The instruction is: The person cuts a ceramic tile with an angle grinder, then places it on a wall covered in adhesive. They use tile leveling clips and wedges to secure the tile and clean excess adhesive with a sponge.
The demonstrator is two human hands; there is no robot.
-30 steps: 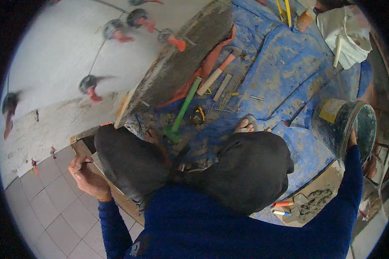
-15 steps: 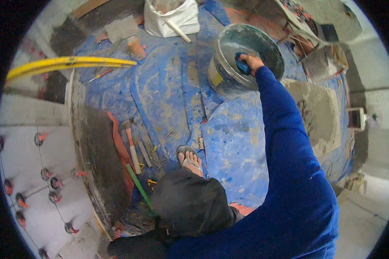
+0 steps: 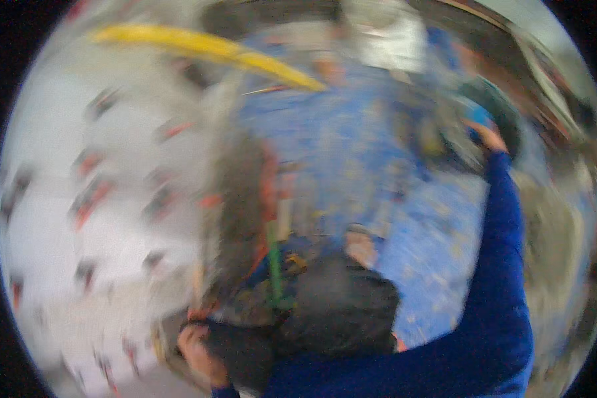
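Head view, heavily smeared by motion blur: the right hand (image 3: 489, 137), reaching out at the end of a dark blue sleeve (image 3: 494, 252), has its fingers closed around a small, bright blue bundle (image 3: 479, 114) at the mouth of a large, round, dark green bucket (image 3: 508, 105); whether the bundle sits inside the rim or just above it cannot be told. The left hand (image 3: 202, 355) is low and well apart from the right, beside a knee in dark grey trousers (image 3: 341, 308), its fingers partly bent; blur hides whether it grips anything. Ahead and to the right of the left hand lie a straight green handle (image 3: 274, 259) and, just beyond it, a pale handle with an orange end (image 3: 284, 215). Between the two hands, farther forward, spreads a stained blue tarpaulin (image 3: 345, 132). A white sack (image 3: 386, 40) stands ahead and to the left of the right hand, and a long, curved yellow strip (image 3: 199, 48) stretches farther left. Red-and-black fittings (image 3: 89, 199) dot a pale flat surface (image 3: 53, 245) ahead and left of the left hand.
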